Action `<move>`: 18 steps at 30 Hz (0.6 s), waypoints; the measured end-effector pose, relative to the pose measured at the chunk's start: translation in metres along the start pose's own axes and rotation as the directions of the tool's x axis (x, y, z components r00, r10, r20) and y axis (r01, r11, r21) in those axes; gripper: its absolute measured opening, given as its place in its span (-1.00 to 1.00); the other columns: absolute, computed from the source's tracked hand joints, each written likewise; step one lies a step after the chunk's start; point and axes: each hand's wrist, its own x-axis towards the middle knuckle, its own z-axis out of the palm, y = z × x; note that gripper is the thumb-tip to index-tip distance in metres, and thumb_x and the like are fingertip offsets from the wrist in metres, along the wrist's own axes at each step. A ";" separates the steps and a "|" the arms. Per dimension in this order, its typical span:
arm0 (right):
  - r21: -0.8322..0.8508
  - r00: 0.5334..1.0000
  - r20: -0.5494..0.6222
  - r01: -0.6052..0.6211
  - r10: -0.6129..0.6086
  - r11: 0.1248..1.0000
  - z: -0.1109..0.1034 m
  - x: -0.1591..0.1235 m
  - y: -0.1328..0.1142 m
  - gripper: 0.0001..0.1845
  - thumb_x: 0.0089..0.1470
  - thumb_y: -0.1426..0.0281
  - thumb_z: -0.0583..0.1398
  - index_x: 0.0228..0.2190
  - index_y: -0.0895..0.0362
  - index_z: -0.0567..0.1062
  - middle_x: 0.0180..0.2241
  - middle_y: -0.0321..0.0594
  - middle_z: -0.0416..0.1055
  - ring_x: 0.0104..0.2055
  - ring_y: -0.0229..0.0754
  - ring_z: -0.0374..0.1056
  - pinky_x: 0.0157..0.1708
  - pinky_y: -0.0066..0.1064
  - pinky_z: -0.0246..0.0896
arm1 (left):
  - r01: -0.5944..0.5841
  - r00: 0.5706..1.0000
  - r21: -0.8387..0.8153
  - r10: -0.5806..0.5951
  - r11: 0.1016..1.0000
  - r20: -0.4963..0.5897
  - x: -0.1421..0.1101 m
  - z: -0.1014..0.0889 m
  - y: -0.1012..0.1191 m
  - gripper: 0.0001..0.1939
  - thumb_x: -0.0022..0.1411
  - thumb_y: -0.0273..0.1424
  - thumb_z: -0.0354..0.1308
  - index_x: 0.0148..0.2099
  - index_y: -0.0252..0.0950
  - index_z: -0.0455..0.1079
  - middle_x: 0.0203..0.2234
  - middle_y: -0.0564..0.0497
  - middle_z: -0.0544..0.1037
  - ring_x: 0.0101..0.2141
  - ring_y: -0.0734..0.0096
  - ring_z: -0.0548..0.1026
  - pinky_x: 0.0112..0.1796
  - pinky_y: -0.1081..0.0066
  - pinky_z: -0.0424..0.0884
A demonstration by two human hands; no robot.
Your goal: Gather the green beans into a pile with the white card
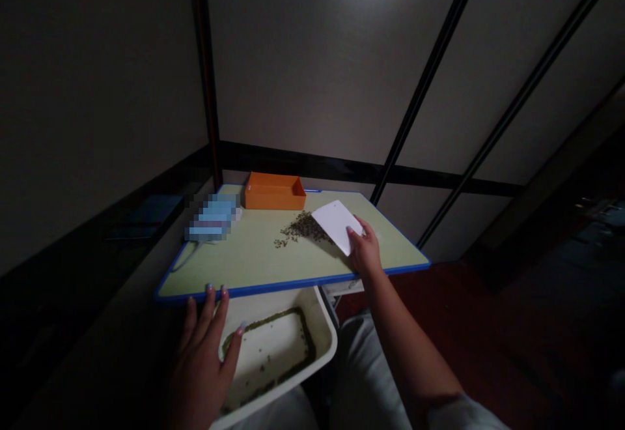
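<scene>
My right hand (365,249) grips a flat white plastic card or scraper (336,223), thumb on top, tilted over the table. Under and left of its edge lies a pile of small dark brown pieces (303,227), like dried tea or seeds; the card hides part of it. My left hand (208,352) has its fingers spread, fingertips near the table's front edge and over the left side of a white basin (328,345). Inside the basin, dark bits gather in a band around the floor's border, with a few scattered in the middle.
An orange open box (275,200) stands at the back of the pale green, blue-edged table (249,260). At the left lies a blurred-out light blue object (213,217) with a cable. Panelled walls (312,78) rise behind and left. My legs are below the basin.
</scene>
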 end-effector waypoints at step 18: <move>-0.328 0.936 0.337 0.011 0.106 0.945 0.008 -0.019 -0.011 -0.47 -0.21 0.29 0.38 -0.13 0.04 0.43 -0.28 -0.24 0.54 -0.42 -0.20 0.42 -0.50 -0.44 0.32 | 0.025 0.999 -0.028 -0.024 0.999 0.041 0.000 -0.002 0.000 -0.30 0.30 -0.23 -0.02 0.42 -0.02 -0.16 0.40 -0.07 0.07 0.40 -0.07 -0.14 0.22 -0.16 0.23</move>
